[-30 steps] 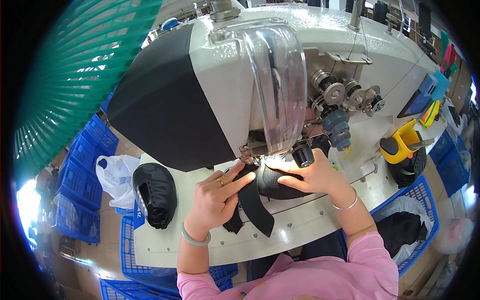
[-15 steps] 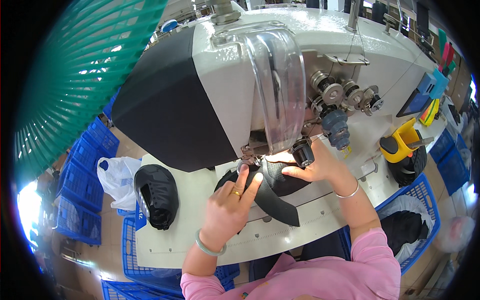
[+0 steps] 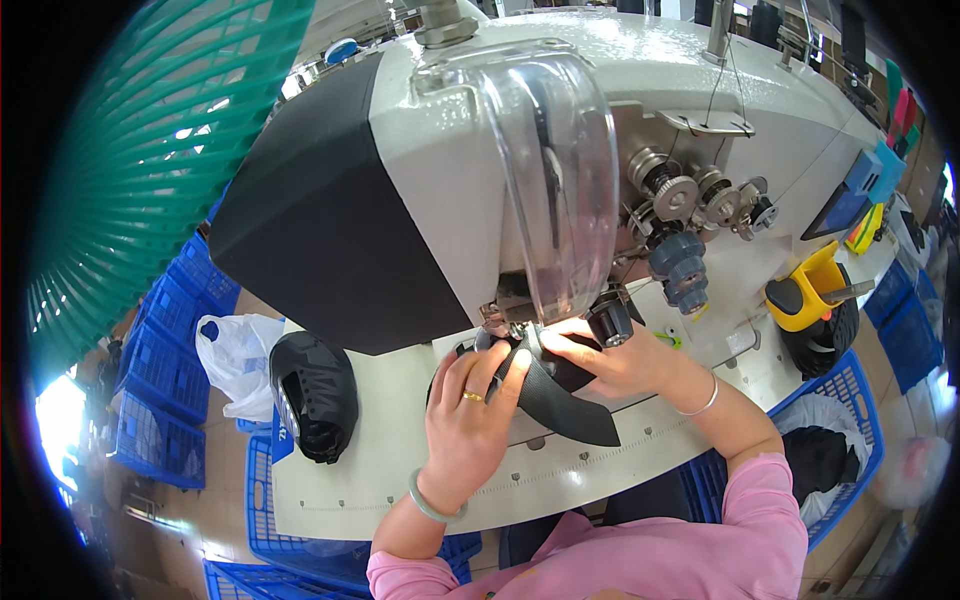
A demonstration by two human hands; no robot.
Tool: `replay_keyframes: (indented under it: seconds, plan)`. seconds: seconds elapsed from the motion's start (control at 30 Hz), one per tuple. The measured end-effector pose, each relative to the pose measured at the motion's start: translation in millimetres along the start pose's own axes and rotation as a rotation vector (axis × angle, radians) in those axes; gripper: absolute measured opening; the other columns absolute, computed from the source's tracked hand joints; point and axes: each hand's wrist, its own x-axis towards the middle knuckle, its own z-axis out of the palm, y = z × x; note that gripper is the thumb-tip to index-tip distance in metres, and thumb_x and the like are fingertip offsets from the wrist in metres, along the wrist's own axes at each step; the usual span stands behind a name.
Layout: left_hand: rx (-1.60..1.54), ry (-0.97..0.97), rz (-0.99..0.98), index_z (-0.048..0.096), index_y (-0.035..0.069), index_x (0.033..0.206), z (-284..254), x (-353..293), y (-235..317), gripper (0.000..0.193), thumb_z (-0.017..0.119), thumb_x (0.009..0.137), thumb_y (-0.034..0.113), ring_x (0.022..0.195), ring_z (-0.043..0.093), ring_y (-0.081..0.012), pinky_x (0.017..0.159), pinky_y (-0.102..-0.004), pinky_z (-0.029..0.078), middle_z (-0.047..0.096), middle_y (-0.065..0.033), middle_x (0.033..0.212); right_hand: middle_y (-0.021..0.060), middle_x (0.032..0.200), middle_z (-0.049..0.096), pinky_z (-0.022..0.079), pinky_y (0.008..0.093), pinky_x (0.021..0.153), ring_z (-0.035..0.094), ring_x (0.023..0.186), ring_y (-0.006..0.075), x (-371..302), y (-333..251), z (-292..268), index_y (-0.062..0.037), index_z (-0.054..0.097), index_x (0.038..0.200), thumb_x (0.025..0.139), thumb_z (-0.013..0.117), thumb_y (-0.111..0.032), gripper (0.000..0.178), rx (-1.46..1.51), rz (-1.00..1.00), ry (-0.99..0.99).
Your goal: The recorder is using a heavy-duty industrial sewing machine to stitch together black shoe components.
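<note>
At the centre of the frame, a black textile piece with a long curved strap (image 3: 572, 408) lies under the head of the white sewing machine (image 3: 430, 200). Since half a second ago, its strap end has turned slightly more to the right. The left hand (image 3: 468, 415) rests on it with fingers spread; the right hand's (image 3: 630, 362) grip I cannot tell. Printed scale marks run along the pale tabletop (image 3: 380, 497).

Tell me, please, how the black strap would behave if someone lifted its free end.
The black strap is probably flexible, since it curves beside the left hand. It looks thin, so it is likely light. Its dull, textured surface suggests little slipperiness.
</note>
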Motion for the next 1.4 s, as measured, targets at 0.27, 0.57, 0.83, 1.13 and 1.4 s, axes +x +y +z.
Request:
replay_keyframes:
  seconds: [0.27, 0.57, 0.83, 1.13, 1.4]
  plan:
    - [-0.506, 0.087, -0.296, 0.071, 0.001, 0.096, 3.5, 9.9, -8.5, 0.029, 0.062, 0.070, -0.007, 0.075, 0.061, -0.0281, 0.068, -0.0337, 0.050, 0.067, -0.0112, 0.088, 0.0039, 0.099, 0.058, 0.047, 0.0314, 0.054, 0.057, 0.089, 0.0256, 11.8, -12.6, 1.1, -0.0179, 0.066, 0.114, 0.064, 0.066, -0.001, 0.052, -0.059, 0.012, 0.226]
    - [-0.331, 0.088, -0.172, 0.071, 0.003, 0.097, 6.6, 10.2, -4.0, 0.031, 0.067, 0.067, -0.004, 0.080, 0.063, -0.0271, 0.068, -0.0341, 0.051, 0.067, -0.0090, 0.092, -0.0004, 0.092, 0.060, 0.048, 0.0320, 0.068, 0.059, 0.082, 0.0241, 23.2, -14.2, -13.2, -0.0164, 0.071, 0.092, 0.059, 0.077, -0.010, 0.034, 0.255, 0.024, 0.139]
    - [-0.156, 0.064, -0.026, 0.071, 0.005, 0.096, 4.3, 4.2, -2.8, 0.036, 0.071, 0.061, -0.002, 0.088, 0.065, -0.0254, 0.073, -0.0332, 0.057, 0.066, -0.0059, 0.099, -0.0008, 0.084, 0.058, 0.048, 0.0321, 0.069, 0.059, 0.081, 0.0225, 17.9, -22.6, -5.6, -0.0164, 0.073, 0.088, 0.060, 0.079, -0.012, 0.029, 0.204, 0.119, 0.204]
    - [-0.178, 0.038, -0.051, 0.068, 0.004, 0.102, 4.6, 8.0, -0.2, 0.037, 0.069, 0.066, -0.004, 0.090, 0.063, -0.0272, 0.074, -0.0353, 0.055, 0.062, -0.0077, 0.100, 0.0023, 0.082, 0.051, 0.046, 0.0361, 0.072, 0.056, 0.083, 0.0255, 16.4, -13.6, 1.4, -0.0170, 0.072, 0.087, 0.057, 0.078, -0.010, 0.031, 0.163, 0.123, 0.271]
    - [-0.123, 0.080, 0.041, 0.070, 0.005, 0.096, 4.7, 14.4, -6.8, 0.030, 0.067, 0.066, 0.000, 0.084, 0.065, -0.0261, 0.070, -0.0355, 0.055, 0.064, -0.0057, 0.094, 0.0017, 0.082, 0.053, 0.046, 0.0348, 0.072, 0.057, 0.079, 0.0249, 19.2, -6.1, 2.6, -0.0174, 0.072, 0.089, 0.058, 0.079, -0.010, 0.033, 0.112, 0.097, 0.270]
